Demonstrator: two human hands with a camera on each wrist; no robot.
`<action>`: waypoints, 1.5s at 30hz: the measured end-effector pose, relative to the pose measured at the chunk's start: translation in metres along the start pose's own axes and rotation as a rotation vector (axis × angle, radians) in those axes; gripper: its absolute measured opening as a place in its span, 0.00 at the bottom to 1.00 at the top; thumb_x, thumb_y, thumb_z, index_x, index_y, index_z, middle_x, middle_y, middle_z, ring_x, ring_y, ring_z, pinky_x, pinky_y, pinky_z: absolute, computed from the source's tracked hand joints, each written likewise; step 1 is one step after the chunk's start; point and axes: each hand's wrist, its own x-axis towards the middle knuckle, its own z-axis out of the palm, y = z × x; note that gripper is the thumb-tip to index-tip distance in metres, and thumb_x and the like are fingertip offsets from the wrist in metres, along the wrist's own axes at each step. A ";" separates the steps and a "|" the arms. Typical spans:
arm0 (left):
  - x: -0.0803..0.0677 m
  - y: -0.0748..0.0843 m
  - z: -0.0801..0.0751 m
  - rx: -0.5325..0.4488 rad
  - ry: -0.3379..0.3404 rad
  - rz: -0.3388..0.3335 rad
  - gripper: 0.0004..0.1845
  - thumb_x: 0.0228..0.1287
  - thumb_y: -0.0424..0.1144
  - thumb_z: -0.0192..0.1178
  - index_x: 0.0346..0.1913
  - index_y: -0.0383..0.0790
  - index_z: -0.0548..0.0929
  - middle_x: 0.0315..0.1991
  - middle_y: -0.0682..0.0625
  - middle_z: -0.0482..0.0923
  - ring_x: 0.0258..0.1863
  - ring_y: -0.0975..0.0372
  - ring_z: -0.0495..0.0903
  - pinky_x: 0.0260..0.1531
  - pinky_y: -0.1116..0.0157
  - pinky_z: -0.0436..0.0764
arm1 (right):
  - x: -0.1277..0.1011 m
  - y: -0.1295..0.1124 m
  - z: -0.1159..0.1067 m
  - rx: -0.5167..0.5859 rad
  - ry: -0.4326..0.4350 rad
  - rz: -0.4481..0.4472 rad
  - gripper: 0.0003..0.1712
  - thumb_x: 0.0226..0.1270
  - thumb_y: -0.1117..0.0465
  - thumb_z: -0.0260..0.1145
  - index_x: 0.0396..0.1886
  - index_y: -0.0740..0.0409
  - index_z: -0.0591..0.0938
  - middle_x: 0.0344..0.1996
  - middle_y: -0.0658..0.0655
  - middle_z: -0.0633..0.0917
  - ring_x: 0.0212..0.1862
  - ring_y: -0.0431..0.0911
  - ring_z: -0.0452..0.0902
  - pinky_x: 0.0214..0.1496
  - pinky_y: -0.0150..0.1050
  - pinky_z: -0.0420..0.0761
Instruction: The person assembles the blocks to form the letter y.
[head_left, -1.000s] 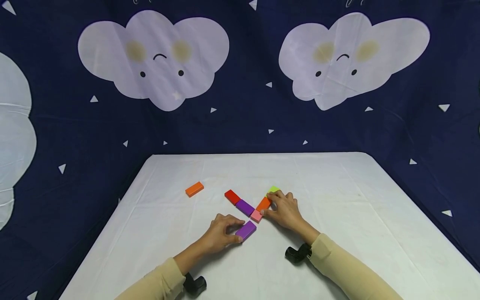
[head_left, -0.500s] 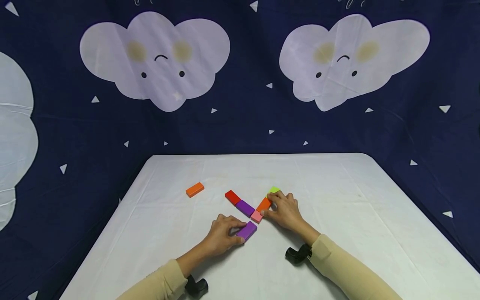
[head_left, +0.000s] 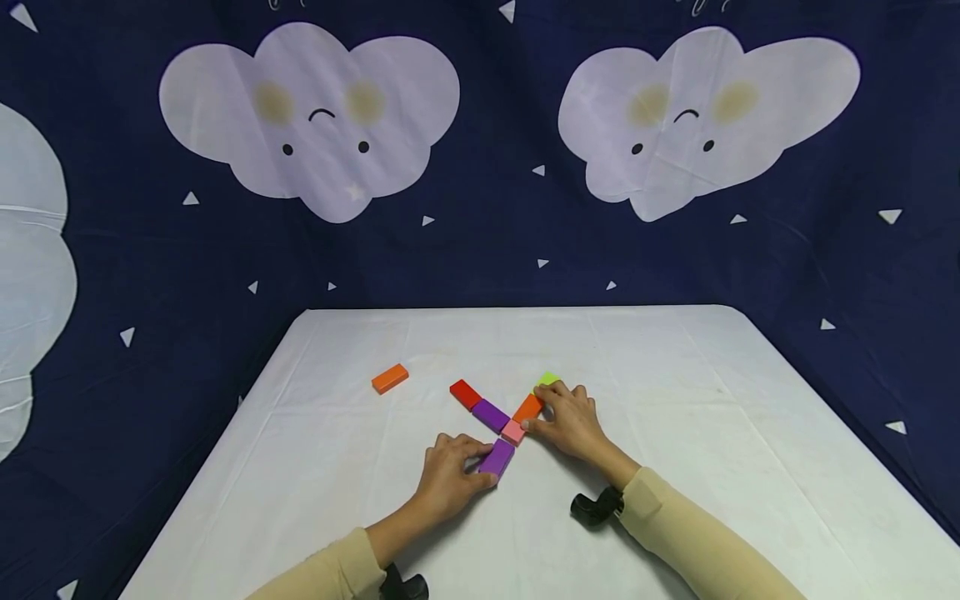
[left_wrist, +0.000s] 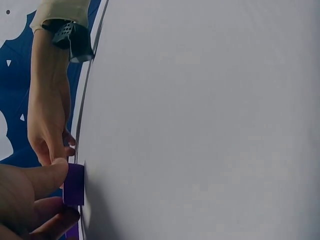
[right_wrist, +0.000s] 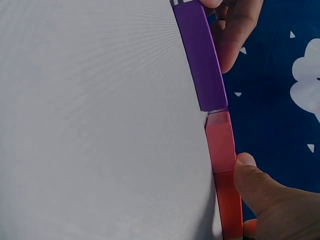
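Now the left hand (head_left: 448, 479) pinches the near purple block (head_left: 497, 457) on the table (head_left: 675, 467), thumb on its near end and fingers curled over its left side; the left wrist view shows the block (left_wrist: 74, 184) between thumb and fingertips. Its far end sits just beside the pink block (head_left: 513, 432). The right hand (head_left: 572, 421) rests on the orange block (head_left: 527, 408), thumb touching where pink meets orange, fingers curled over toward the green block (head_left: 547, 379). Left of these, a second purple block (head_left: 491, 415) and a red block (head_left: 465, 393) run in line. Another orange block (head_left: 389, 378) lies well apart, far left.
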 end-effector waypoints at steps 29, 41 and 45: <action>0.003 0.006 0.007 0.016 0.044 -0.016 0.22 0.45 0.43 0.72 0.46 0.42 0.86 0.41 0.53 0.83 0.38 0.63 0.69 0.35 0.66 0.59 | -0.001 -0.001 -0.001 0.016 0.007 0.006 0.36 0.50 0.41 0.71 0.57 0.55 0.79 0.52 0.55 0.79 0.43 0.53 0.66 0.42 0.44 0.62; 0.003 0.007 -0.015 -0.122 0.076 -0.078 0.22 0.49 0.41 0.70 0.49 0.38 0.84 0.44 0.48 0.83 0.42 0.59 0.69 0.39 0.64 0.60 | 0.000 -0.001 -0.001 0.000 0.011 0.001 0.36 0.49 0.40 0.71 0.57 0.53 0.79 0.52 0.54 0.79 0.43 0.53 0.66 0.41 0.43 0.61; 0.010 -0.002 -0.026 -0.174 0.101 -0.148 0.21 0.52 0.41 0.69 0.50 0.39 0.83 0.45 0.47 0.82 0.43 0.57 0.70 0.40 0.63 0.60 | 0.000 0.000 -0.001 0.002 0.006 -0.001 0.37 0.49 0.40 0.71 0.57 0.53 0.79 0.52 0.54 0.79 0.43 0.53 0.65 0.40 0.42 0.60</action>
